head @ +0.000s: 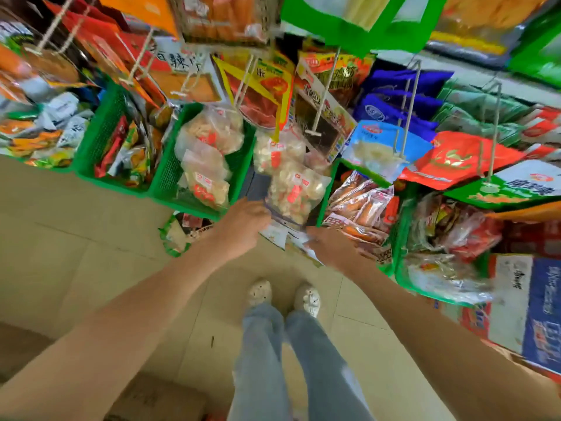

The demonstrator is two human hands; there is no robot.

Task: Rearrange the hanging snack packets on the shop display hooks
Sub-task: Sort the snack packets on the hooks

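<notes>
Clear packet [296, 192] hung centre frame, lowest in a string of clear ones, just above both your hands. Its long axis ran top to bottom, leaning slightly right. Your left hand [243, 221] was at its lower left corner, fingers curled toward the edge; pinch or just touch, can't tell, too blurred. Your right hand [329, 247] sat below right at the bottom flap, fingers hidden, grip can't tell. Left looked nearer. Hooks [315, 133] were above, a green basket [165, 174] left.
</notes>
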